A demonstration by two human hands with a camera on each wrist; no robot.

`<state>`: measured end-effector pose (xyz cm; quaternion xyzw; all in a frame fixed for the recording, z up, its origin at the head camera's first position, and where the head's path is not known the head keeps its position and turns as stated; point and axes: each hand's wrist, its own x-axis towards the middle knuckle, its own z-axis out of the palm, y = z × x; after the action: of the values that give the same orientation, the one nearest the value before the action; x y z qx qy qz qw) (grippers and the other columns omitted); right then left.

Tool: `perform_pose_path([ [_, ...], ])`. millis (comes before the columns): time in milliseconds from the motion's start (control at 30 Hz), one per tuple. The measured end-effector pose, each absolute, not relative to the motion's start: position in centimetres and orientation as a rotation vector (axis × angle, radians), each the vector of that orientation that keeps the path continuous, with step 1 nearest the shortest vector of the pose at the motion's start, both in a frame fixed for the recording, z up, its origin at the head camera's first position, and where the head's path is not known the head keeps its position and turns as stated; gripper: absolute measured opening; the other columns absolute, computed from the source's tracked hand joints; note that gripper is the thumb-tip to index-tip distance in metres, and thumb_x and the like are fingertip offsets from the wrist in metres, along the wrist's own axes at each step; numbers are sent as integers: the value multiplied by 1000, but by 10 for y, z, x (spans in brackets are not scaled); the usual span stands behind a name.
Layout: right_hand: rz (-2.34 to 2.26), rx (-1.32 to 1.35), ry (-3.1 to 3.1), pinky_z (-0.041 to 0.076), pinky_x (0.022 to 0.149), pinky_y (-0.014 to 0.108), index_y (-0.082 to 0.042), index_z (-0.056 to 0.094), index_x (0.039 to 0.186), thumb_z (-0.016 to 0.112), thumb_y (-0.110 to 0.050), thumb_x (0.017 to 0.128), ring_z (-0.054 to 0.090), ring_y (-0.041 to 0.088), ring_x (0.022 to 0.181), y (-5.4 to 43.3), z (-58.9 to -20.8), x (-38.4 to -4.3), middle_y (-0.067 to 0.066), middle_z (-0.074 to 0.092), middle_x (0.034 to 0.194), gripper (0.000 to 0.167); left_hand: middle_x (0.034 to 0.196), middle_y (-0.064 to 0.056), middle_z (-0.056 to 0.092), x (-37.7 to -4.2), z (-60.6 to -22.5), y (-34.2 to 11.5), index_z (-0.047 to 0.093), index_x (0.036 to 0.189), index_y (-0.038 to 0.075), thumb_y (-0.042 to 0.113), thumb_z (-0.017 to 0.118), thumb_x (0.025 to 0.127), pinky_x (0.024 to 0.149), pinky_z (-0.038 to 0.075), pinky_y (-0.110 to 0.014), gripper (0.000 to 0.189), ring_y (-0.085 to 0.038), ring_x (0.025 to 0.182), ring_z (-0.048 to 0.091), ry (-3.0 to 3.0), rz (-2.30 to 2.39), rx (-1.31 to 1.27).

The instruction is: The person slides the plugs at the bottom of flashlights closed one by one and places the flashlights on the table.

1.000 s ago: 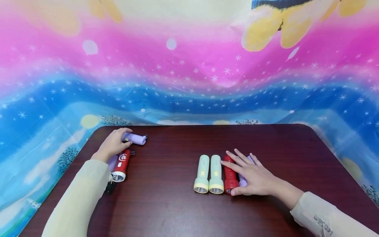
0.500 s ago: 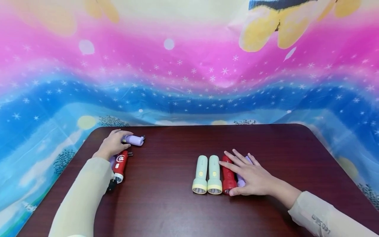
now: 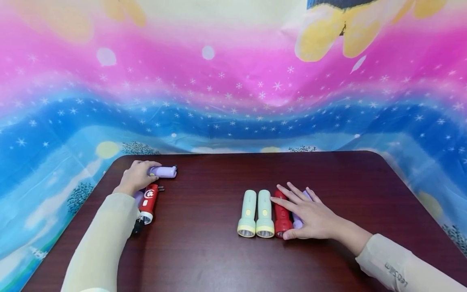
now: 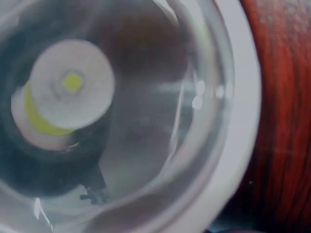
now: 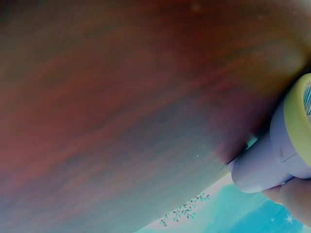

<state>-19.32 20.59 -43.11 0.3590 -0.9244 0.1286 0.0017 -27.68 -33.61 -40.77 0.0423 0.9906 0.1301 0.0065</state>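
Note:
In the head view my left hand [image 3: 136, 177] pinches a lilac flashlight [image 3: 166, 172] between thumb and fingers near the table's far left corner. Under that wrist lie a red flashlight with a white rim [image 3: 148, 200] and another lilac one [image 3: 138, 198], partly hidden. A white-rimmed flashlight lens [image 4: 146, 121] fills most of the left wrist view. My right hand [image 3: 315, 217] spreads its straight fingers over a red flashlight [image 3: 282, 217] and a lilac flashlight [image 3: 297, 221], its thumb by the red head. The right wrist view shows a lilac flashlight with a yellow rim [image 5: 262, 165] beside a finger.
Two pale green flashlights [image 3: 247, 215] stand side by side left of the red one, lens ends toward me. A small black object [image 3: 138, 226] sits by my left sleeve. The dark brown table [image 3: 204, 211] ends at a printed cloth backdrop [image 3: 219, 81].
The lilac flashlight in my left hand has turned slightly and lies more level. The white-rimmed red flashlight has shifted a little beside my left wrist. My right hand stays in place; the view shifts slightly.

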Motion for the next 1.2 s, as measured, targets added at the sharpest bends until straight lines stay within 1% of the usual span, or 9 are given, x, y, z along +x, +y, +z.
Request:
perform_pose_path([
  [233, 420, 1121, -2905, 16, 109, 76, -37, 34, 154, 66, -73, 76, 15, 37, 152, 206, -432, -193, 1, 20, 167, 92, 138, -30, 52, -277, -408, -337, 54, 142, 9, 18, 64, 94, 98, 36, -74, 50, -49, 130, 41, 3048, 422, 155],
  [433, 413, 1120, -2908, 17, 109, 76, -37, 34, 154, 66, -74, 75, 15, 38, 152, 205, -428, -192, 0, 19, 167, 92, 140, -30, 52, -282, -405, -339, 54, 143, 9, 19, 65, 94, 96, 39, -72, 50, -47, 125, 49, 2995, 436, 175],
  [767, 412, 1119, -2908, 17, 109, 77, -37, 34, 154, 66, -74, 75, 17, 40, 151, 206, -431, -192, 1, 20, 167, 92, 139, -33, 50, -282, -401, -337, 52, 141, 1, 15, 64, 95, 104, 38, -67, 49, -47, 122, 49, 2902, 501, 166],
  [1033, 403, 1116, -2907, 18, 108, 77, -38, 34, 154, 66, -73, 76, 19, 40, 151, 206, -431, -191, 3, 23, 166, 91, 133, -32, 55, -279, -398, -336, 57, 133, -4, 13, 66, 93, 101, 41, -64, 44, -45, 117, 52, 2901, 528, 230],
  [1200, 394, 1116, -2898, 18, 108, 77, -38, 34, 154, 65, -75, 75, 18, 39, 151, 206, -430, -191, 1, 21, 166, 92, 135, -33, 53, -278, -399, -336, 54, 136, -6, 12, 66, 93, 104, 40, -64, 48, -47, 122, 50, 2912, 538, 242],
])
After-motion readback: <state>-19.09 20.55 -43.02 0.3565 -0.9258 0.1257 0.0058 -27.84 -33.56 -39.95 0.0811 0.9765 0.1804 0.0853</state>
